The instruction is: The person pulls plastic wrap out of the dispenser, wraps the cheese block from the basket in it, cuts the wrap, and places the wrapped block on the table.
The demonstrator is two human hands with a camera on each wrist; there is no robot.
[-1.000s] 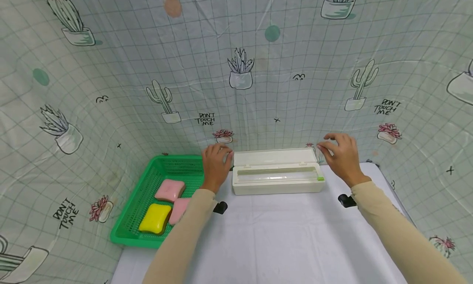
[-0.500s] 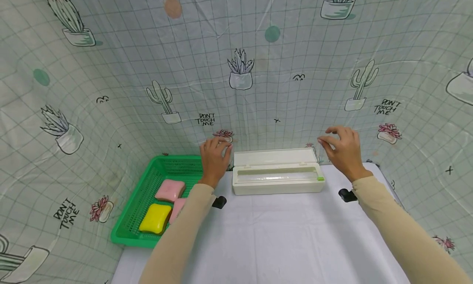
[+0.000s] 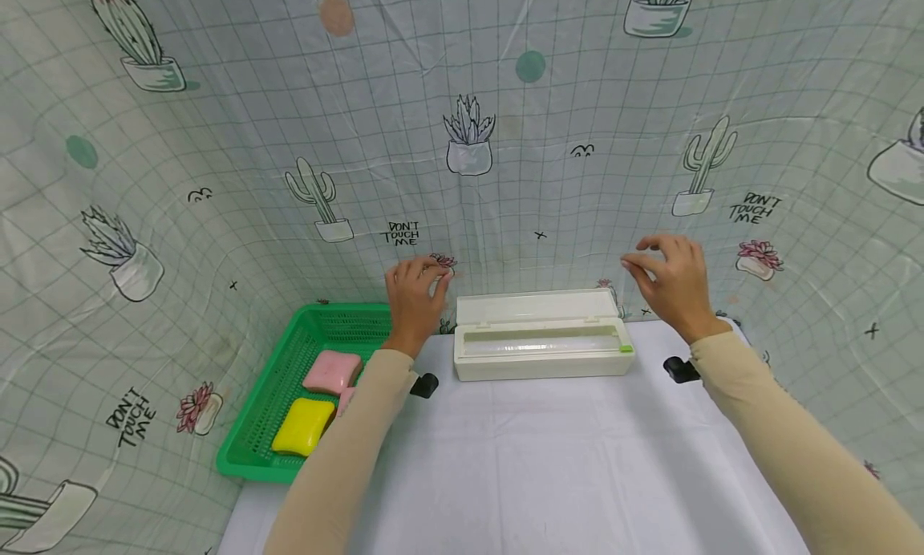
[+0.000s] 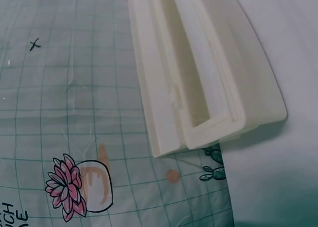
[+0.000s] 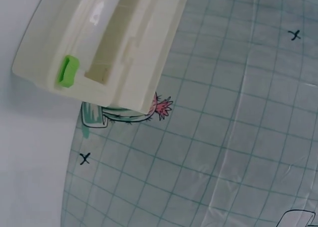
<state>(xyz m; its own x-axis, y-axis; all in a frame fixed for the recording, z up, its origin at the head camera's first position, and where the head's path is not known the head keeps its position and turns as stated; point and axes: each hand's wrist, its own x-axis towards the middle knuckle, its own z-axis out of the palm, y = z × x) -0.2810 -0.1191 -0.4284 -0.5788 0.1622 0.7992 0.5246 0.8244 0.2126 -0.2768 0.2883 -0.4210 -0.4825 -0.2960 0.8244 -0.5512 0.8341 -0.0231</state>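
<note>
A long white cling film dispenser (image 3: 545, 368) stands at the back of the table, its lid (image 3: 537, 305) tilted back. Through its slot shows a shiny roll of cling film (image 3: 545, 345). A green slider (image 5: 68, 71) sits at the right end. Above and left of the dispenser, my left hand (image 3: 416, 302) pinches with thumb and fingertips. My right hand (image 3: 673, 286) pinches likewise above its right end. The clear film between the hands is barely visible; only faint glints and creases hint at it. Neither wrist view includes the fingers.
On the left is a green basket (image 3: 249, 451) with a yellow soap bar (image 3: 303, 427) and pink soap bars (image 3: 332, 371), one partly hidden by my left sleeve. A patterned curtain (image 3: 534, 178) rises behind the white-covered table (image 3: 549, 467).
Both hands have risen together from beside the dispenser, keeping their pinch; the left has also drifted slightly left. Dispenser, basket and soaps have not moved.
</note>
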